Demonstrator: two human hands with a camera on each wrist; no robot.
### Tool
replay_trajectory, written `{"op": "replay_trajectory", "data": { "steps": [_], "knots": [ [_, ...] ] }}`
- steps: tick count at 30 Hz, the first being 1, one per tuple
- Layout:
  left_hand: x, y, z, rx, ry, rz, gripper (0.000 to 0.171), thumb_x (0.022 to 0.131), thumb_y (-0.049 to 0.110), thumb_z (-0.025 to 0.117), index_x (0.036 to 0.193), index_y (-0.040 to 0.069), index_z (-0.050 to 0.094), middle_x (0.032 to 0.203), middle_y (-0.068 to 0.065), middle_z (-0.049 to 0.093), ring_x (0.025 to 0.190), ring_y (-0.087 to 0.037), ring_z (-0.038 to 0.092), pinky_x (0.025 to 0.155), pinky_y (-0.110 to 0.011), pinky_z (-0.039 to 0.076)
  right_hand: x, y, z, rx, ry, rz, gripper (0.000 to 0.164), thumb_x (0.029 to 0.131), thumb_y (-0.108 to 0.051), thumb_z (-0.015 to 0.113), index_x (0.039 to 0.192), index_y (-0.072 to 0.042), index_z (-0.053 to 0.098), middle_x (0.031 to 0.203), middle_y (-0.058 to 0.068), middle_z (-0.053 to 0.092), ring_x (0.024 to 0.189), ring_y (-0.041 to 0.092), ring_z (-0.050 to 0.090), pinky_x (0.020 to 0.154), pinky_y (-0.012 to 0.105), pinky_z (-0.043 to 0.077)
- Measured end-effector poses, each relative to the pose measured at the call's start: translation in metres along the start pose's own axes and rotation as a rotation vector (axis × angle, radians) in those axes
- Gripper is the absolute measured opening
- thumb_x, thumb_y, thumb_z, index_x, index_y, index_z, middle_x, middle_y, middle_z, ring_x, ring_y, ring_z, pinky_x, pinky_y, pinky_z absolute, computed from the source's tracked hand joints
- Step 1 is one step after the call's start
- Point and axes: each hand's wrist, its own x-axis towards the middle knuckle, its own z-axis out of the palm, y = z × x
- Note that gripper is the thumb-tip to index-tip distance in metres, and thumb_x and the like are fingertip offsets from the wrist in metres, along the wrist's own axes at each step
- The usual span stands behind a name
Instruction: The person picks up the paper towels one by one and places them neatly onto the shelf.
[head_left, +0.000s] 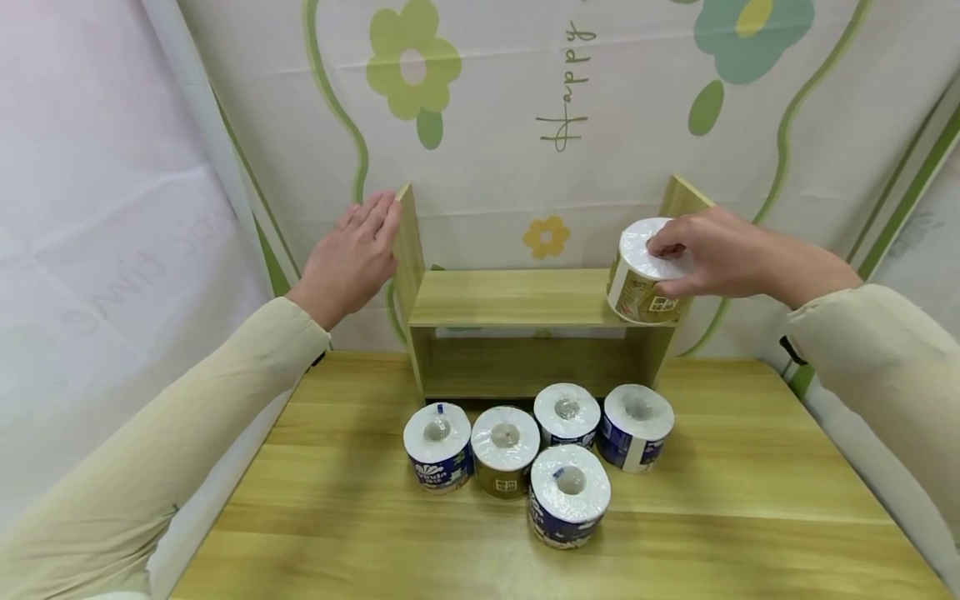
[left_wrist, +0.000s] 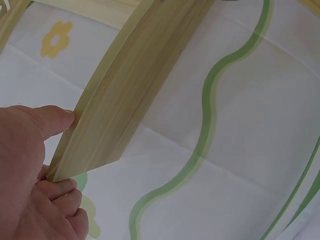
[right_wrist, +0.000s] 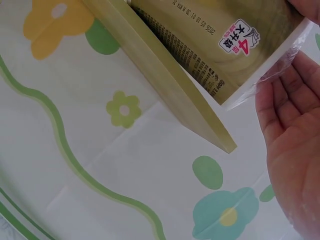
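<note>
My right hand [head_left: 712,250] grips a gold-wrapped toilet paper roll [head_left: 637,296] from above, fingers at its core hole and thumb on the near side. That roll stands upright at the right end of the upper board of a small wooden shelf [head_left: 510,298], close beside the right side panel [right_wrist: 170,75]. The right wrist view shows the gold wrapper's printed side and clear film by the fingers. At the far left, my left hand [head_left: 356,254] holds the top of the left side panel [left_wrist: 115,95], thumb on one side and curled fingers on the other.
Several more toilet paper rolls stand upright on the wooden table [head_left: 337,533] before the shelf: blue ones at left [head_left: 437,446], back [head_left: 567,414], right [head_left: 637,427] and front [head_left: 570,496], plus a gold one [head_left: 506,452]. A flower-printed cloth [head_left: 480,125] hangs behind.
</note>
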Motion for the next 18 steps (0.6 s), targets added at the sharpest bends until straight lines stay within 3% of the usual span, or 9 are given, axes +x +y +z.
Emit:
{"op": "replay_trajectory", "data": {
  "steps": [13, 18],
  "knots": [
    [-0.001, 0.0, -0.002, -0.059, -0.011, -0.017, 0.066, 0.11, 0.017, 0.051, 0.161, -0.014, 0.023, 0.17, -0.031, 0.026, 0.16, -0.043, 0.029, 0.13, -0.057, 0.031, 0.01, 0.007, 0.002, 0.004, -0.039, 0.078, 0.023, 0.075, -0.014, 0.089, 0.091, -0.013, 0.073, 0.087, -0.001, 0.071, 0.078, 0.013, 0.058, 0.07, 0.032, 0.051],
    [0.0, -0.001, -0.002, -0.067, -0.023, -0.024, 0.066, 0.11, 0.017, 0.051, 0.161, -0.014, 0.022, 0.171, -0.031, 0.025, 0.161, -0.044, 0.028, 0.13, -0.057, 0.029, 0.013, 0.007, 0.005, 0.012, -0.053, 0.071, 0.021, 0.076, -0.014, 0.087, 0.083, -0.017, 0.067, 0.077, -0.004, 0.062, 0.071, 0.01, 0.05, 0.066, 0.026, 0.042]
  ]
}}
